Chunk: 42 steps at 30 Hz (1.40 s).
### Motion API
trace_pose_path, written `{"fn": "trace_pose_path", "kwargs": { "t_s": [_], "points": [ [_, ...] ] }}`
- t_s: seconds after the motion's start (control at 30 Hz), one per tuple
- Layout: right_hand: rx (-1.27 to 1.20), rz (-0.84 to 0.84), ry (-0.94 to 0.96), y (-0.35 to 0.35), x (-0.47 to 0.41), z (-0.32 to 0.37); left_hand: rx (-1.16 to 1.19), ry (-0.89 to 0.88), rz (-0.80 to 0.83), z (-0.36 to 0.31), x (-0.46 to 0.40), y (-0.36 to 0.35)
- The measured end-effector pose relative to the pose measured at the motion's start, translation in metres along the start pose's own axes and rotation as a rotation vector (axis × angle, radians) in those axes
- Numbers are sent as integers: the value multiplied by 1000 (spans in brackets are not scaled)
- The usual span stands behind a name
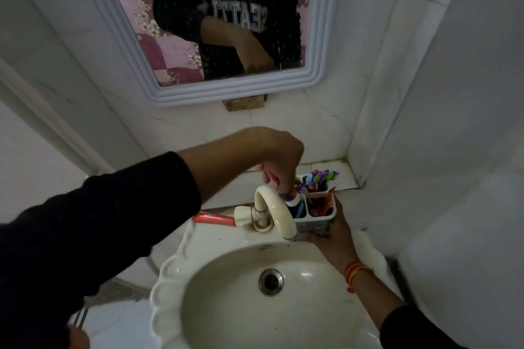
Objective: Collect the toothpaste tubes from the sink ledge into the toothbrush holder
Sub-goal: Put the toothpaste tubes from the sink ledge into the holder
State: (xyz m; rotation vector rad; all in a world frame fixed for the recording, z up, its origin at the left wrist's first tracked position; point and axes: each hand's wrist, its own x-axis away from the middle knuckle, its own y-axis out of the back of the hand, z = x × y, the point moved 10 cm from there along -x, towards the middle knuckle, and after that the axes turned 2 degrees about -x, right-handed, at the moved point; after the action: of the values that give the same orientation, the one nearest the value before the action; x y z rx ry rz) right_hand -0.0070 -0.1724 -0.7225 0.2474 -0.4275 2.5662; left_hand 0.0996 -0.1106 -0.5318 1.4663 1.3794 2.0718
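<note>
A white toothbrush holder [319, 221] with several compartments stands on the sink ledge at the back right, with colourful toothbrushes [320, 177] in its rear cells. My right hand [333, 231] grips its front right side. My left hand [279, 160] reaches over the tap and holds a toothpaste tube [292, 200], white and purple, with its lower end inside the front left compartment. A red tube [323, 207] stands in the front right compartment. Another red toothpaste tube [214, 219] lies flat on the ledge left of the tap.
A cream tap [273, 211] curves over the white basin [255, 300], right in front of the holder. A framed mirror [198, 22] hangs above. White tiled walls close in on the right, and a white cloth [371, 252] lies beside the basin.
</note>
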Motion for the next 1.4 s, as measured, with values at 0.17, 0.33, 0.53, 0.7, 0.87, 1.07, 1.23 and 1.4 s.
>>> {"fn": "trace_pose_path", "kwargs": {
  "t_s": [0.17, 0.33, 0.53, 0.7, 0.87, 1.07, 1.23, 1.4],
  "points": [
    [35, -32, 66, 6, -5, -2, -190, 15, -100, -30, -18, -13],
    [-51, -17, 54, 10, 0, -5, 102, 32, 11, -6, -26, -29],
    [-170, -10, 32, 8, -2, -8, 451, 205, -249, 85, -22, -30],
    [-253, -6, 19, 7, 4, -10, 182, 264, -58, 133, -26, -111],
    [-14, 16, 146, 7, 2, -7, -48, 252, 49, 147, -37, -184],
    [-174, 29, 35, 3, 1, -11, -166, 262, -63, 142, -40, -195],
    [66, 18, 115, 6, 3, -6, -40, 277, -118, 158, -35, -170],
    [-154, 27, 67, 7, -1, -13, 288, 274, -273, 153, 2, -98]
  ]
}}
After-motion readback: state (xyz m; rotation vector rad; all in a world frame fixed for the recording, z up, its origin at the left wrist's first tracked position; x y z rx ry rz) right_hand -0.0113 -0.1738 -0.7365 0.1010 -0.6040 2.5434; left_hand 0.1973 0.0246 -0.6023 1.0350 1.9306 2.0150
